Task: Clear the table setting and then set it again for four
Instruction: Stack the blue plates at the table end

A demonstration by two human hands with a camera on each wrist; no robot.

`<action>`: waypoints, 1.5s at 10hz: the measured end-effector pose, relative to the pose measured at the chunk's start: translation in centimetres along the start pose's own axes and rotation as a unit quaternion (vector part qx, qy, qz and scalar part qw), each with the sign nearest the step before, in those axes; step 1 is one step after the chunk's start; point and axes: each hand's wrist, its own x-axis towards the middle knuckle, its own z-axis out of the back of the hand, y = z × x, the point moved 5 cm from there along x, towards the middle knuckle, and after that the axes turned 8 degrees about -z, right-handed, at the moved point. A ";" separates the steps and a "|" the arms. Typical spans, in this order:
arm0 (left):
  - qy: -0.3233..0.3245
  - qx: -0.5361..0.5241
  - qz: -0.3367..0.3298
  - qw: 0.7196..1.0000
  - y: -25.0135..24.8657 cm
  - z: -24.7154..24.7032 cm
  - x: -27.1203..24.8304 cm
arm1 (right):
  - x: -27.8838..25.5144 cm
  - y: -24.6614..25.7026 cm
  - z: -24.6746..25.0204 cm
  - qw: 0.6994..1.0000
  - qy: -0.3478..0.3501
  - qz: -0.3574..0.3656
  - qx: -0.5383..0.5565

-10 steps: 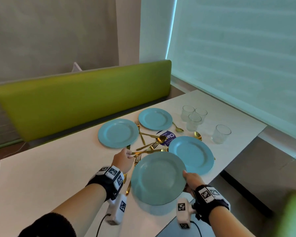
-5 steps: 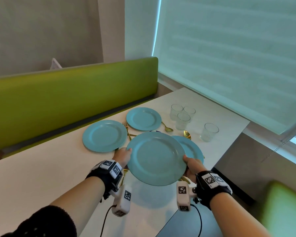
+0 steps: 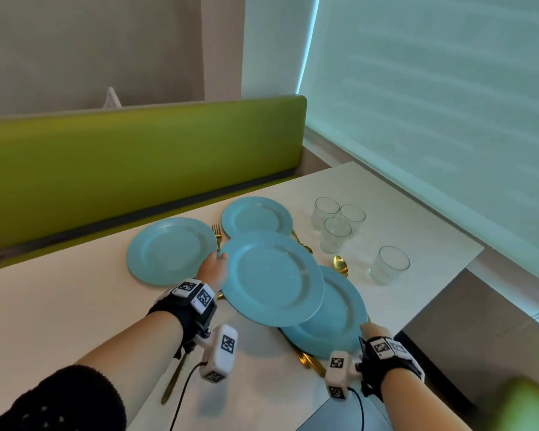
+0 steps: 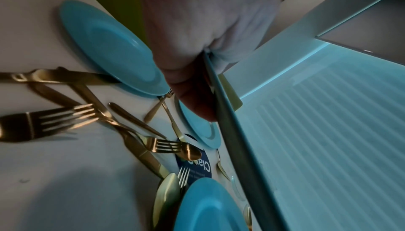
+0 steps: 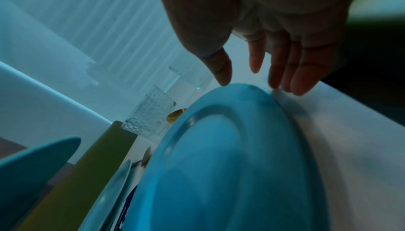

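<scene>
Pinching the rim of a round blue plate (image 3: 271,276), the left hand (image 3: 213,270) holds it raised above scattered gold cutlery (image 4: 105,113). To its right, the right hand (image 3: 372,331), fingers (image 5: 291,72) straight and spread, reaches the near edge of a second blue plate (image 3: 339,318) lying on the white table (image 3: 59,306).

We see a white tabletop (image 3: 59,309). Three blue plates lie on it: one far left (image 3: 168,250), one at the back (image 3: 257,216), one near the front edge (image 3: 339,318). Four clear glasses (image 3: 336,234) stand to the right. Gold forks, knives and spoons (image 4: 114,122) lie jumbled between the plates, over what may be a round blue sticker (image 4: 200,167).
</scene>
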 end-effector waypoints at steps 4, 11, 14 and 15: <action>-0.016 0.003 0.009 1.000 0.8 -2.7 1.1 | 3.4 0.9 0.1 0.973 -0.002 -0.052 0.226; -0.024 0.020 -0.027 0.999 1.8 2.6 -0.6 | -7.6 7.3 -3.5 0.896 -0.027 0.025 0.442; -0.004 0.030 -0.035 0.999 3.3 6.6 0.9 | -11.4 12.7 -6.6 0.852 0.060 0.047 0.518; 0.020 0.016 -0.014 1.000 3.7 7.9 1.8 | -10.9 15.6 -7.1 0.877 0.059 0.096 0.467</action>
